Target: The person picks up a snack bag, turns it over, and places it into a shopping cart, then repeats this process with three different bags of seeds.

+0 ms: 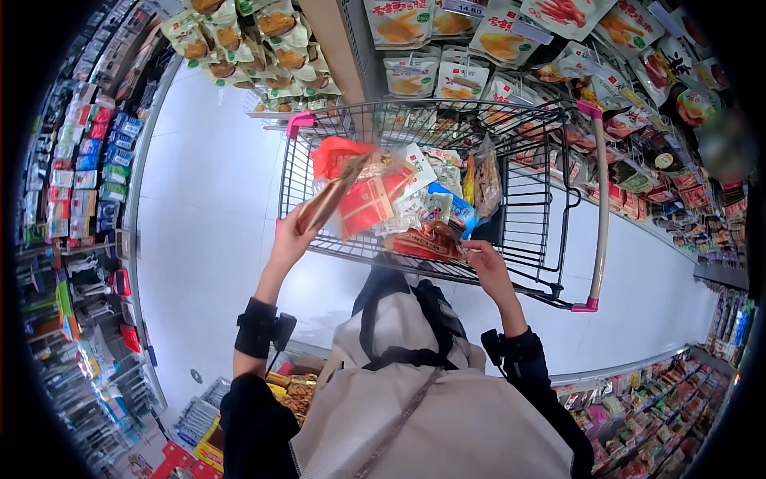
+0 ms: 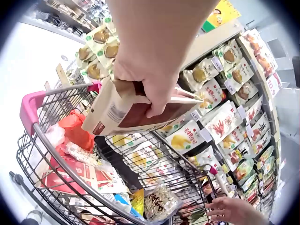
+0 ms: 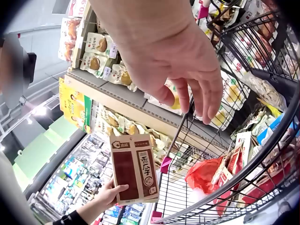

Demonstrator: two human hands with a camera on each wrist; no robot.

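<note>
My left hand [image 1: 294, 238] grips a cream-and-brown packet of melon seeds [image 3: 135, 168] by one edge, the thumb across its face in the left wrist view. The packet is tilted over the left end of the wire shopping cart [image 1: 536, 239]. Beneath it in the cart are a red plastic bag [image 1: 333, 153] and a red packet [image 1: 369, 209]. Over the cart's near rim, my right hand [image 1: 488, 267] holds nothing, its fingers loosely bent in the right wrist view. Closest to it lies a dark red packet [image 1: 423, 244].
A blue packet [image 1: 461, 211], a yellow packet [image 1: 469, 180] and a clear bag of dried food [image 1: 488, 184] fill the cart's middle. Racks of hanging snack pouches [image 1: 503, 36] border the far side. Another shelf [image 1: 88, 160] lines the left, and low bins [image 1: 646, 407] stand behind.
</note>
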